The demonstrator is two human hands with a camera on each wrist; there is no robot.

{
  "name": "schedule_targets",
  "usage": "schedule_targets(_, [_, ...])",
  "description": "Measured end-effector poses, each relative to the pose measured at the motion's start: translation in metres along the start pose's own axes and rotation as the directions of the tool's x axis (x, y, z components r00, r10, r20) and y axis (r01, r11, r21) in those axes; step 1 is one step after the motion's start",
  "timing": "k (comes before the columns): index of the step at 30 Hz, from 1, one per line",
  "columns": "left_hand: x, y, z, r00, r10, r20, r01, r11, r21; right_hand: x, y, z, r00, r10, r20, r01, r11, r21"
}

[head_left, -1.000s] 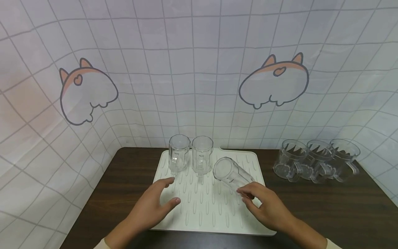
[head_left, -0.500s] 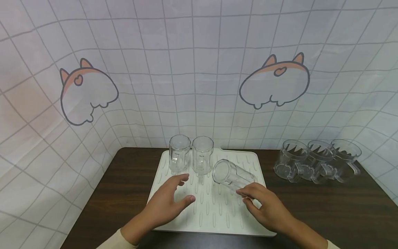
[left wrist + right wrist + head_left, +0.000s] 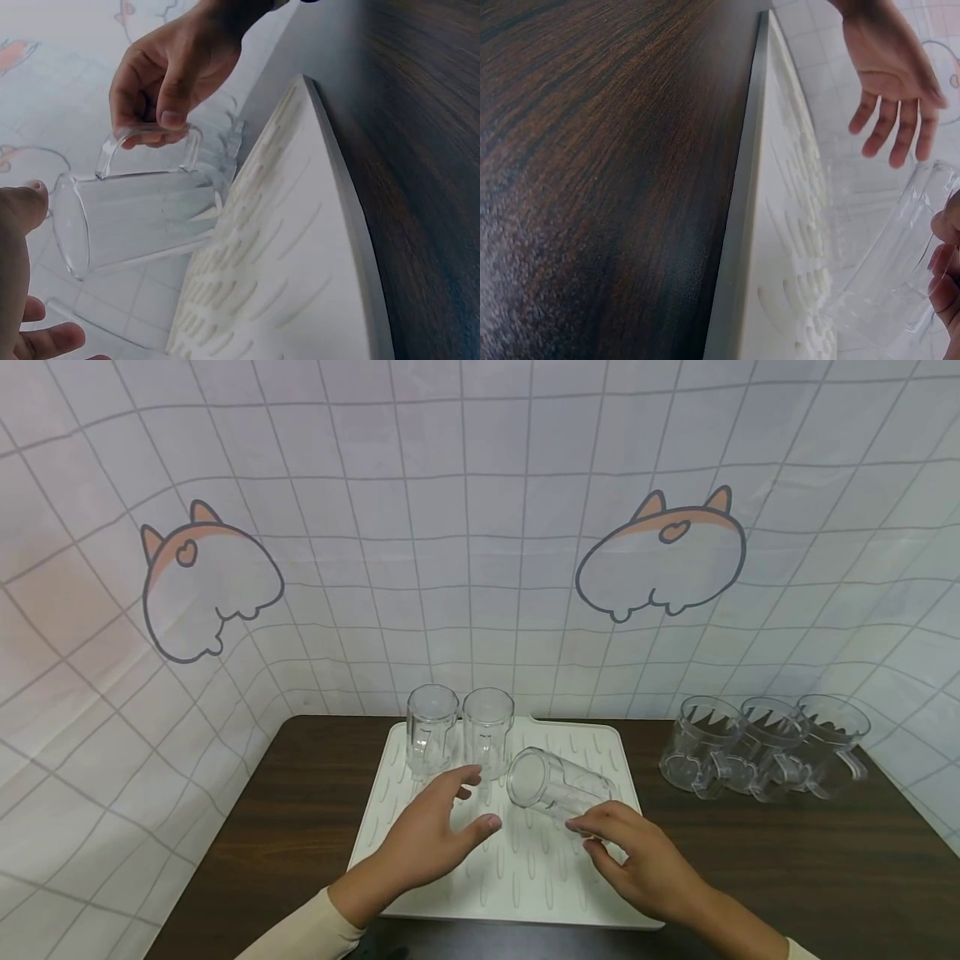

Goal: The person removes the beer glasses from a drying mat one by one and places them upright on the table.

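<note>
My right hand point(image 3: 645, 860) grips the handle of a clear glass mug point(image 3: 566, 785), its fingers curled round it. This mug is tipped on its side above the white ridged drying mat point(image 3: 517, 877), its round mouth facing left. My left hand point(image 3: 431, 839) hovers over the mat just left of that mouth, fingers spread and holding nothing. In the left wrist view the left thumb is close to the mug's rim point(image 3: 69, 225); whether it touches cannot be told. Two more clear mugs stand upright at the mat's back left, a left one point(image 3: 432, 727) and a right one point(image 3: 488, 731).
On the dark wooden table point(image 3: 750, 860), right of the mat, three clear mugs stand in a row: a left one point(image 3: 693, 743), a middle one point(image 3: 761, 747) and a right one point(image 3: 828, 743). A white checked cloth point(image 3: 480, 527) hangs behind.
My left hand has moved right and slightly up, from the mat's left side towards the held mug. The held mug has tipped a little further towards level, its mouth now slightly lower.
</note>
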State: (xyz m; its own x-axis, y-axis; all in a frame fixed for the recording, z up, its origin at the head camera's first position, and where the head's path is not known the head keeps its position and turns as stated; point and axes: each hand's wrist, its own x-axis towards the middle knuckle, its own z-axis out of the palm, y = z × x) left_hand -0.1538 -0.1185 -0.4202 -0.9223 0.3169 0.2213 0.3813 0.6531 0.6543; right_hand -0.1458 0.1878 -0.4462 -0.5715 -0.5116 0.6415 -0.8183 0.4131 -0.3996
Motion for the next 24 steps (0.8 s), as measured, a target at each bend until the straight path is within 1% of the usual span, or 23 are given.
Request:
schedule_targets(4, [0.005, 0.003, 0.004, 1.000, -0.006, 0.012, 0.006, 1.000, 0.007, -0.001, -0.001, 0.000, 0.999, 0.033, 0.023, -0.033, 0.999, 0.000])
schedule_targets(9, [0.011, 0.007, 0.010, 1.000, 0.004, 0.019, -0.004, 1.000, -0.006, -0.001, -0.001, 0.000, 0.999, 0.025, 0.037, -0.025, 1.000, 0.009])
schedule_targets(11, [0.012, 0.008, 0.012, 1.000, -0.001, 0.026, 0.001, 1.000, -0.018, -0.001, -0.002, 0.000, 0.999, 0.021, 0.043, -0.022, 1.000, 0.014])
schedule_targets(15, [0.016, 0.010, 0.015, 0.998, -0.026, 0.051, 0.029, 0.998, -0.047, -0.001, -0.004, 0.001, 0.999, 0.000, 0.036, -0.001, 1.000, 0.010])
schedule_targets(18, [0.018, 0.012, 0.016, 0.997, -0.046, 0.064, 0.049, 0.997, -0.053, 0.000, -0.005, 0.003, 0.999, -0.033, 0.022, 0.033, 0.999, -0.002])
schedule_targets(21, [0.020, 0.013, 0.016, 0.996, -0.052, 0.069, 0.055, 0.997, -0.050, 0.000, -0.005, 0.003, 0.999, -0.024, 0.032, 0.025, 1.000, -0.009])
schedule_targets(24, [0.021, 0.014, 0.017, 0.997, -0.038, 0.071, 0.042, 0.997, -0.057, -0.001, -0.006, 0.004, 0.999, -0.013, 0.037, 0.014, 1.000, -0.007])
